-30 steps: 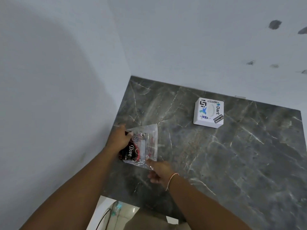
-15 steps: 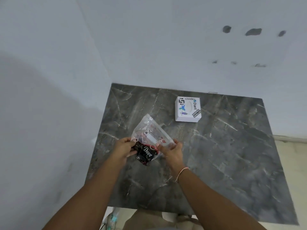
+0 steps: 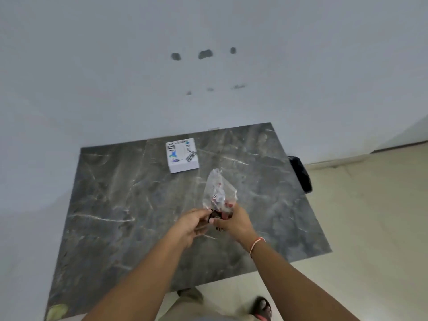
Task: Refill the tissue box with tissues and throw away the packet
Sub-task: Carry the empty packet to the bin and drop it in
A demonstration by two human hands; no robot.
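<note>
Hands: the left hand (image 3: 193, 224) and right hand (image 3: 232, 222) meet above the dark marble table (image 3: 120, 216), both pinching the lower end of the packet (image 3: 218, 194).
Fingers: left fingertips (image 3: 206, 212) pressed together on the packet's dark bottom edge; right fingers curled shut around it — thumb on top.
Packet: clear crinkled plastic with red print, standing up and away from the fingertips, looking empty.
Tissue box: white tissue box (image 3: 182, 155) with stickers, well beyond the fingertips and to their left — flat on the table, near the wall.
Wrist: a thin pink band (image 3: 255, 243) just behind the right hand.
</note>
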